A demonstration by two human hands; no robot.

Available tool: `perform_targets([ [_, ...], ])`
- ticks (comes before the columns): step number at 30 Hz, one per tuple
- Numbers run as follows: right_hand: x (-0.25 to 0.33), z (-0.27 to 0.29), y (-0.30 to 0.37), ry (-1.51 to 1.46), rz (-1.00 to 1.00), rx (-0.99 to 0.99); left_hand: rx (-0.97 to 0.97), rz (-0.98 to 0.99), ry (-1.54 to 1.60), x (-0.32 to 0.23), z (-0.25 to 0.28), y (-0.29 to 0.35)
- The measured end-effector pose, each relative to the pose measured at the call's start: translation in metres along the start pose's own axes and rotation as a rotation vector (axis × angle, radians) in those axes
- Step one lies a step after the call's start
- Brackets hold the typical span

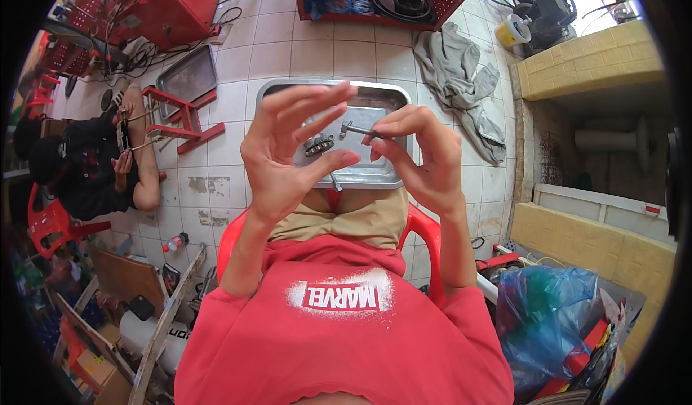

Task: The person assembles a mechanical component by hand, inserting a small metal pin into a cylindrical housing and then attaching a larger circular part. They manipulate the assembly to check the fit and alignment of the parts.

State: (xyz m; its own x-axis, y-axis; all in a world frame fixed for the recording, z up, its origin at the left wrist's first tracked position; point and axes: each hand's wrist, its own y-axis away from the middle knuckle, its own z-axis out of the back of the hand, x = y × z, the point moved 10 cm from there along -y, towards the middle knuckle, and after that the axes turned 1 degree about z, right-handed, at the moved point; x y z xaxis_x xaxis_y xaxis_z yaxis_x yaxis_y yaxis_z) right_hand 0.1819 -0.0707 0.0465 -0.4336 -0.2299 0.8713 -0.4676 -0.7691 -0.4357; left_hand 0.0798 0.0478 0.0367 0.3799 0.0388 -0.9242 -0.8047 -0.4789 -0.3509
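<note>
In the head view, raised 2 bare forearms from the lower edge, elbows bent, over a shallow metal tray. Turned the left hand inward, released and with nothing in its grasp, thumb stretched low and fingers spread above in a wide C. Bent the right hand toward it, grasping a thin metal rod between thumb and fingertips. Held the rod above the tray, pointing its small-headed end toward the left hand's gap, apart from those fingers.

Had 1 toothed metal part in the tray, partly covered from sight by the left hand. Sat on a red chair. Had a co-worker off to the left, near a red stand; a red shelf with coiled black items beyond the tray; and, to the right, a grey cloth on the floor and a blue bag nearer the body.

Saw rounded corners and a dull shine on the tray, ridged teeth around the metal part, crumpled soft folds in the cloth, thin see-through plastic in the bag, and pale square tiles with worn patches across the floor.
</note>
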Motion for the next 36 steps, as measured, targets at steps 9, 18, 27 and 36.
perform_targets([
  [9, 0.004, 0.005, -0.005, 0.046, 0.056, 0.041, -0.086, 0.066, -0.206, 0.013, 0.007, -0.006],
  [18, -0.008, 0.005, -0.014, -0.006, -0.032, -0.059, 0.049, 0.048, -0.398, 0.022, 0.011, -0.018],
  [27, -0.021, 0.008, -0.019, 0.024, -0.024, -0.066, 0.042, -0.026, -0.493, 0.017, 0.009, -0.028],
  [36, -0.015, 0.003, -0.019, 0.091, 0.037, -0.095, -0.141, -0.054, -0.408, 0.003, 0.021, -0.019],
])
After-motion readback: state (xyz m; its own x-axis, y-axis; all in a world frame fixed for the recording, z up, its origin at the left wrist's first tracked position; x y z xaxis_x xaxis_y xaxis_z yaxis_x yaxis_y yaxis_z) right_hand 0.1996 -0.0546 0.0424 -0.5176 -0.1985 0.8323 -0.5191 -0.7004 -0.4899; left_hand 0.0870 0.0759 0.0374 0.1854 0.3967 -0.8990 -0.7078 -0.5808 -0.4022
